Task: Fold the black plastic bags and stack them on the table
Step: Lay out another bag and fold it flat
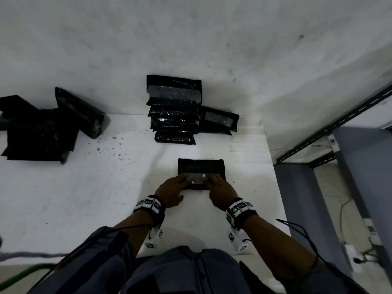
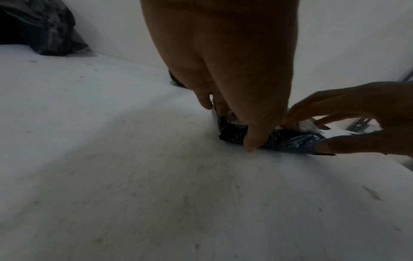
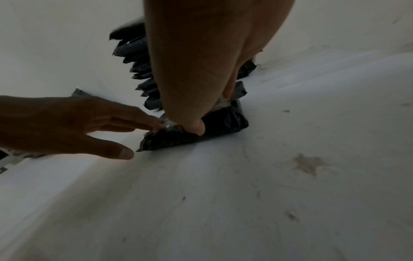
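Note:
A folded black plastic bag [image 1: 200, 166] with a pale strip across it lies flat on the white table [image 1: 95, 187], in front of me. My left hand [image 1: 180, 183] and right hand [image 1: 212, 182] rest side by side on its near edge, fingers straight on top. The left wrist view shows the left hand [image 2: 234, 114] with its thumb at the near fold of the bag [image 2: 286, 141]. The right hand [image 3: 201, 106] presses its thumb on the bag [image 3: 223, 121]. Behind stands a stack of folded bags [image 1: 174, 115] against the wall.
One more folded bag [image 1: 218, 120] lies right of the stack. A heap of unfolded black bags [image 1: 42, 128] sits at the far left. The table's right edge [image 1: 275, 187] is close to my right hand, with a metal shelf frame [image 1: 331, 128] and cables beyond it.

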